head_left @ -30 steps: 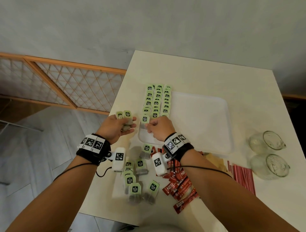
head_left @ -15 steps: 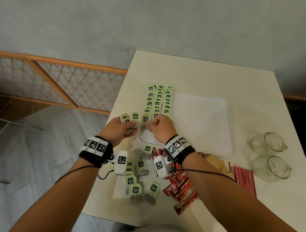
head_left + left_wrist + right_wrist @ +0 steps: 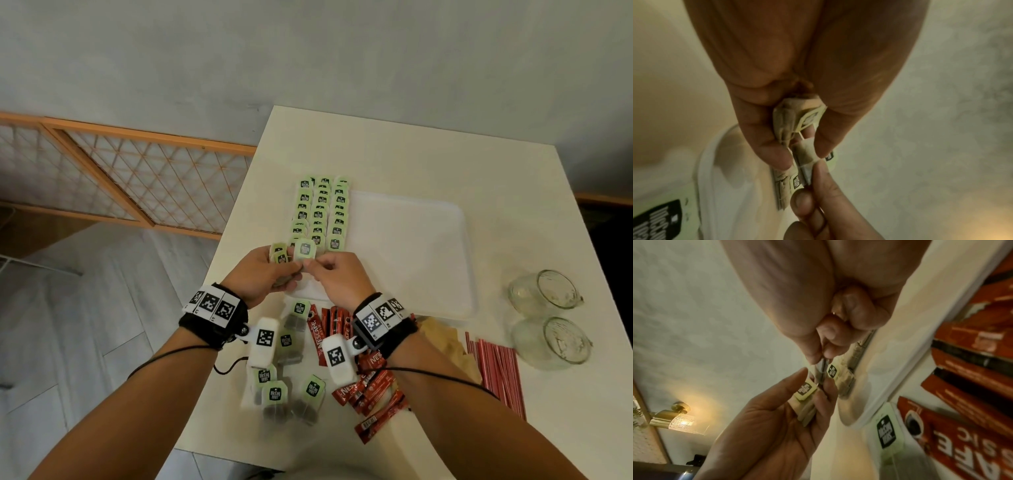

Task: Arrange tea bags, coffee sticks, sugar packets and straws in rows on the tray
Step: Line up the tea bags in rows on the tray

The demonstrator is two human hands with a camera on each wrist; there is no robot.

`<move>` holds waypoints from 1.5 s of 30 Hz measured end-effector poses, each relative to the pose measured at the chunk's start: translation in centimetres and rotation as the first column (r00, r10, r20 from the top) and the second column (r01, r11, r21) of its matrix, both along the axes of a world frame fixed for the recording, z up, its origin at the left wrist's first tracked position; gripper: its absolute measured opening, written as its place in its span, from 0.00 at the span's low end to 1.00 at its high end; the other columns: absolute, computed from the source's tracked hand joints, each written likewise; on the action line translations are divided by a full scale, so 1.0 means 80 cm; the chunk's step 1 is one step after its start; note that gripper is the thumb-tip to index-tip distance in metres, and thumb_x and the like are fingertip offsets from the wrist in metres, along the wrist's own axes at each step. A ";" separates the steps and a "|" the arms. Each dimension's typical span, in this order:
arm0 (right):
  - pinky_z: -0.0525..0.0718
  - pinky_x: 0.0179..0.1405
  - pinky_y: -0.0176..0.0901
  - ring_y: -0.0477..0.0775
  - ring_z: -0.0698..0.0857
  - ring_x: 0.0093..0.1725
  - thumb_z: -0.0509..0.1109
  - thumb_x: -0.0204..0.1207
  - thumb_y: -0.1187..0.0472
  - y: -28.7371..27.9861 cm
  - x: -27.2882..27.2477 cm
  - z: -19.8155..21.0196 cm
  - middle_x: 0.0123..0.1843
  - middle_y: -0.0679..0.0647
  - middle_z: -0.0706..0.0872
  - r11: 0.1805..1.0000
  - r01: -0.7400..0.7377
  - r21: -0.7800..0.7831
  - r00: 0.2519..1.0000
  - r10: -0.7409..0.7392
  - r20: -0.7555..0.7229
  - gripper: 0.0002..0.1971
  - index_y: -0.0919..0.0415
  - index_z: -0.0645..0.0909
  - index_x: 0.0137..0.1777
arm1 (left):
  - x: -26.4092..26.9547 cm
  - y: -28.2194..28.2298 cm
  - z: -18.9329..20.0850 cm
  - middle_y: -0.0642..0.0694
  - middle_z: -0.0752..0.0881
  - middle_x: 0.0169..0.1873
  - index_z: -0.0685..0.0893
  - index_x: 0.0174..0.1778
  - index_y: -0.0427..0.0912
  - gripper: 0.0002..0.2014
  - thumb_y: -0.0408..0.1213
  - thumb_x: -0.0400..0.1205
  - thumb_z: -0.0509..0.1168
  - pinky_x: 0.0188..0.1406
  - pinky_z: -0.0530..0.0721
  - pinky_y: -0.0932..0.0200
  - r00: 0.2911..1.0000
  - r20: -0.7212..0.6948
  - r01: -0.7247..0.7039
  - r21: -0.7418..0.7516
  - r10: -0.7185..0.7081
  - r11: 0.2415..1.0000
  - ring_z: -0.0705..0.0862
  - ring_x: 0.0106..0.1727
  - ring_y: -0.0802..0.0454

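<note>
Both hands pinch tea bags [image 3: 305,249] (L [image 3: 263,274], R [image 3: 337,277]) over tray [image 3: 411,240].

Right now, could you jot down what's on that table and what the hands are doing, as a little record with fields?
left hand: holds a small stack of tea bags
right hand: pinches one tea bag at the stack
tray: white; three rows of tea bags along its left side, rest bare
loose tea bags: near table edge, off the tray
coffee sticks: red pile under the right wrist
straws: red, right of the sticks
glasses: two, on their sides, far right
</note>
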State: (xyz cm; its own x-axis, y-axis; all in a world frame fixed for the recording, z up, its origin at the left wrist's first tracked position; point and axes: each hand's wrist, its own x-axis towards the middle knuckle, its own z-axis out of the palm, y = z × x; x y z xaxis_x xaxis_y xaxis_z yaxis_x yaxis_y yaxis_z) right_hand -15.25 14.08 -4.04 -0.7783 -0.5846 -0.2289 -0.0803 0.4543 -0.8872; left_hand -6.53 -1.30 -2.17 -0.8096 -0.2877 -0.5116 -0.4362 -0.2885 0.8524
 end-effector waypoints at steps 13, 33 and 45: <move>0.80 0.37 0.36 0.52 0.90 0.37 0.72 0.82 0.52 0.005 -0.025 -0.022 0.31 0.51 0.90 0.971 0.019 0.239 0.999 -0.010 -0.039 0.21 0.61 0.89 0.30 | -0.001 -0.017 0.003 0.33 0.89 0.60 0.82 0.62 0.30 0.16 0.20 0.84 0.53 0.50 0.90 0.51 0.997 0.022 -0.079 0.133 0.077 0.988 0.89 0.62 0.39; 0.82 0.47 0.35 0.41 0.85 0.41 0.71 0.83 0.44 0.021 0.004 0.009 0.38 0.44 0.89 0.993 -0.112 -0.023 0.993 0.112 0.020 0.12 0.48 0.91 0.47 | -0.003 0.003 0.001 0.46 0.93 0.42 0.89 0.54 0.39 0.07 0.36 0.84 0.70 0.41 0.87 0.61 0.996 -0.003 0.085 -0.109 -0.086 0.990 0.89 0.40 0.55; 0.77 0.33 0.42 0.54 0.78 0.28 0.73 0.82 0.55 0.035 -0.016 0.005 0.39 0.47 0.93 0.998 0.060 0.012 0.998 -0.060 -0.020 0.13 0.51 0.90 0.36 | -0.014 0.004 -0.002 0.39 0.92 0.46 0.87 0.56 0.33 0.07 0.28 0.86 0.64 0.43 0.88 0.59 1.000 0.003 -0.021 -0.055 0.021 0.998 0.88 0.43 0.48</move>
State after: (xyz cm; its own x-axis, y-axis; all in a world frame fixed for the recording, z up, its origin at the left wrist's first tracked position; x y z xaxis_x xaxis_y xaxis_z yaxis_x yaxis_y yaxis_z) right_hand -16.55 16.87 -3.66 -0.8162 -0.5340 -0.2205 -0.0700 0.4702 -0.8798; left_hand -7.62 -1.02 -2.35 -0.8011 -0.3327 -0.4975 -0.4336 -0.2502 0.8656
